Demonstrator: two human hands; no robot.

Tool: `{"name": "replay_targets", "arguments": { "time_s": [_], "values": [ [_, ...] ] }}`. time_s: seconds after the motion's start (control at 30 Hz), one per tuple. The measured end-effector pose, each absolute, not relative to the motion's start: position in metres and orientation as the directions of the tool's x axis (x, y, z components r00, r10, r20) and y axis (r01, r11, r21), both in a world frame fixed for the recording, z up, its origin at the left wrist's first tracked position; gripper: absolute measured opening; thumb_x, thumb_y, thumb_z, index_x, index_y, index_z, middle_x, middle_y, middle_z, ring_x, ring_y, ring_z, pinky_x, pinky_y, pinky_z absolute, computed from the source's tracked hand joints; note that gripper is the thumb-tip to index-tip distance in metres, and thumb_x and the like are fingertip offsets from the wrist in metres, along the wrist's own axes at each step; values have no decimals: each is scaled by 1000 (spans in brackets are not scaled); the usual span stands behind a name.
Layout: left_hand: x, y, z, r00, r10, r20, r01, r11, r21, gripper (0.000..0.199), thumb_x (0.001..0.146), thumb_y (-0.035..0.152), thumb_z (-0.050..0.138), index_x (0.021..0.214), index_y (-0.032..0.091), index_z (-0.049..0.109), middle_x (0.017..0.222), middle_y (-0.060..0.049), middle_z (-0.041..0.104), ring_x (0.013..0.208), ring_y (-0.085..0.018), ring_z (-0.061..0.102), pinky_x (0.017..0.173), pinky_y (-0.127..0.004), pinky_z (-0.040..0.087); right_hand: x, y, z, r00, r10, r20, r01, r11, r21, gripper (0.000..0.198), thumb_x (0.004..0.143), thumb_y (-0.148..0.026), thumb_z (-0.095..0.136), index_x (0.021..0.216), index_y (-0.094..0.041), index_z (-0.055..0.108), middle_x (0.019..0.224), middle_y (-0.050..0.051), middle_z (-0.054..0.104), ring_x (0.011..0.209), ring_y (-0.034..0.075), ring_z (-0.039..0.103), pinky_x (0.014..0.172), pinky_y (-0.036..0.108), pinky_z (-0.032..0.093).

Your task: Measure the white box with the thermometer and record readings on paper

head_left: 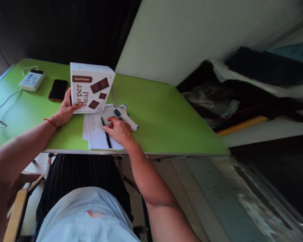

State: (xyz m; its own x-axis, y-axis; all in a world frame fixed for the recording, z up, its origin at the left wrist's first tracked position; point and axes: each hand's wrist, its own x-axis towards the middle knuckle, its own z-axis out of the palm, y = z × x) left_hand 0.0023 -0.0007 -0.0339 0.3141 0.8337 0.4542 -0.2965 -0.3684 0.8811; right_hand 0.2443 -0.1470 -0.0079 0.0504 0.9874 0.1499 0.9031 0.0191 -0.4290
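A white NutriMotion box [92, 88] with pictures of brown bars stands upright on the table. My left hand [67, 109] is closed on the box's lower left side, thumb across the front and the other fingers mostly hidden. Over the papers, my right hand [120, 131] is open, with thumb and forefinger apart and nothing between them. Just left of it lies a black pen [106, 132] on the white printed papers [94, 136]. Beside that hand, on its far side, rests a white and blue handheld thermometer [126, 117], partly covered by the fingers.
On the green table [161, 114], a black phone [58, 89] lies left of the box. Farther left is a white device [32, 80] with a cable [6, 104]. A wall [181, 40] rises behind. Dark cloths and bags [212, 97] are piled at the right.
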Motion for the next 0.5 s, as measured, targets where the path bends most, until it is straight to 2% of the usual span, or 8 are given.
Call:
{"name": "replay_targets", "arguments": {
  "time_s": [0.07, 0.13, 0.2, 0.3, 0.37, 0.43, 0.5],
  "values": [
    [2, 1, -35, 344, 802, 489, -272, -413, 869, 90, 72, 50, 98, 146, 25, 55, 144, -11, 69, 134, -33, 68, 112, -43, 59, 234, -149, -7, 16, 991, 130, 931, 33, -364, 35, 94, -26, 73, 128, -18, 77, 98, 13, 84, 93, 30, 78, 85, 39, 57],
    [4, 2, -35, 367, 781, 506, -237, -447, 862, 93, 75, 54, 95, 153, 25, 51, 150, -13, 66, 138, -35, 65, 114, -44, 57, 233, -149, -10, -1, 990, 144, 931, 53, -362, 39, 96, -20, 65, 133, -20, 77, 104, 13, 84, 92, 29, 79, 86, 39, 59],
    [6, 2, -34, 374, 767, 521, -189, -487, 853, 96, 79, 58, 91, 157, 23, 47, 157, -16, 61, 143, -36, 62, 118, -46, 55, 239, -146, -14, -5, 983, 182, 898, 85, -433, 41, 96, -16, 58, 129, -23, 80, 107, 12, 84, 94, 28, 79, 89, 40, 60],
    [8, 1, -33, 329, 763, 556, -49, -574, 817, 94, 84, 66, 81, 158, 18, 48, 163, -20, 55, 150, -40, 55, 127, -50, 45, 255, -145, -25, -38, 965, 259, 751, 199, -630, 39, 94, -14, 53, 119, -23, 82, 107, 10, 82, 98, 26, 77, 96, 42, 61],
    [6, -1, -31, 306, 784, 540, 124, -595, 794, 92, 86, 68, 75, 157, 16, 49, 163, -22, 56, 151, -42, 53, 129, -53, 41, 262, -147, -32, -54, 945, 322, 590, 290, -754, 37, 94, -20, 58, 124, -23, 77, 107, 9, 79, 100, 25, 75, 96, 41, 62],
    [1, -5, -29, 331, 824, 460, 325, -557, 764, 91, 87, 66, 71, 159, 15, 47, 159, -22, 59, 147, -43, 57, 126, -56, 43, 262, -151, -37, 6, 920, 391, 433, 350, -831, 35, 94, -33, 67, 127, -25, 73, 104, 7, 75, 94, 22, 73, 90, 38, 63],
    [-3, -12, -25, 380, 842, 382, 502, -535, 679, 96, 86, 63, 71, 163, 13, 43, 159, -23, 59, 146, -43, 57, 126, -56, 44, 257, -156, -38, 119, 894, 431, 329, 374, -867, 33, 95, -51, 71, 117, -27, 72, 89, 3, 69, 79, 19, 67, 78, 34, 61]
  ]
}}
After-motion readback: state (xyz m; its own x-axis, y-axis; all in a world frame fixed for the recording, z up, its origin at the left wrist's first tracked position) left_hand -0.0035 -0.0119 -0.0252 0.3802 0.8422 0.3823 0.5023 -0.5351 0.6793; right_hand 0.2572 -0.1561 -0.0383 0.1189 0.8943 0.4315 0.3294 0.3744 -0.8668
